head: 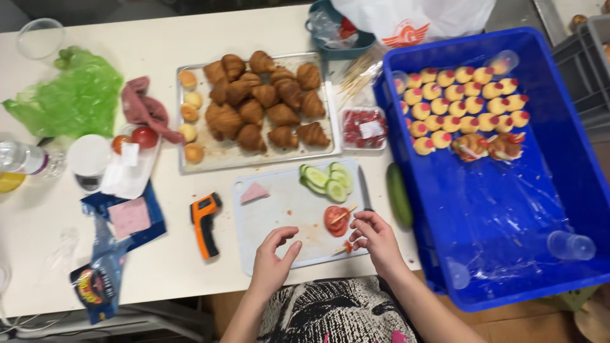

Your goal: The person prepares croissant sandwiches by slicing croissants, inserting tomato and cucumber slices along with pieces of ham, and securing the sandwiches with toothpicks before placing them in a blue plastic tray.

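Red tomato slices (336,220) lie on the cutting board (279,219); my right hand (375,238) pinches a skewer (342,248) just below them, left fingers (277,240) loosely open, empty. Threading is underway.

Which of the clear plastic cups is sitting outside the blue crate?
The clear cup at the table's far left corner, beyond the green bag. The other clear cups lie on their sides inside the blue crate.

— What colours do we see near our right grip (375,238)?
— Red tomato slices (336,220) just beyond it, pale green cucumber slices (326,180) farther off, all on a pale grey cutting board (279,216).
— And to its right?
— A bright blue crate (508,209) with yellow, red-topped snacks (459,101).
— Left of our left grip (272,260)?
— An orange-and-black thermometer gun (204,223) on the off-white counter (159,267).
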